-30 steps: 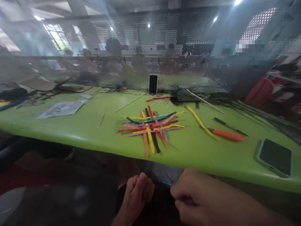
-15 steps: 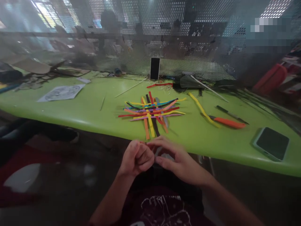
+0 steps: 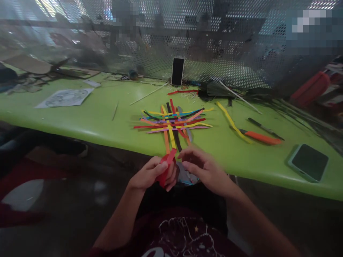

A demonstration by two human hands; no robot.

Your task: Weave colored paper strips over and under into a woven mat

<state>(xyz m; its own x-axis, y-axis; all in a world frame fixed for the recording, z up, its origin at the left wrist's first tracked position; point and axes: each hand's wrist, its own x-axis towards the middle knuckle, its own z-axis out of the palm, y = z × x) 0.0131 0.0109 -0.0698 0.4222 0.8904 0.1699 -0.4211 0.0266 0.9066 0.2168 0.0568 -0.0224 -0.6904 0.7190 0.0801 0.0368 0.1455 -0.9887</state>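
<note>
My left hand point(image 3: 155, 173) is closed on a red strip point(image 3: 171, 156), which is bent round so that one end sticks up past the thumb. Just to its right, my right hand point(image 3: 203, 169) has its fingers apart and curved, with nothing visible in them. Beyond both hands a loose weave of coloured strips point(image 3: 171, 123) lies on the green table point(image 3: 112, 132): orange, yellow, black, red and other strips cross one another, their ends free. In my lap, partly hidden behind the hands, is a clear plastic bag point(image 3: 187, 175).
A yellow strip point(image 3: 227, 117), an orange-handled knife point(image 3: 262, 137) and a dark slim tool point(image 3: 265, 128) lie to the right, near a phone point(image 3: 309, 162). Another phone point(image 3: 177, 71) stands upright against the mesh screen. A printed sheet point(image 3: 65, 97) lies at the left.
My left hand has turned, and the red strip in it now shows. My right hand has moved slightly right, away from the left. The view has tilted down a little.
</note>
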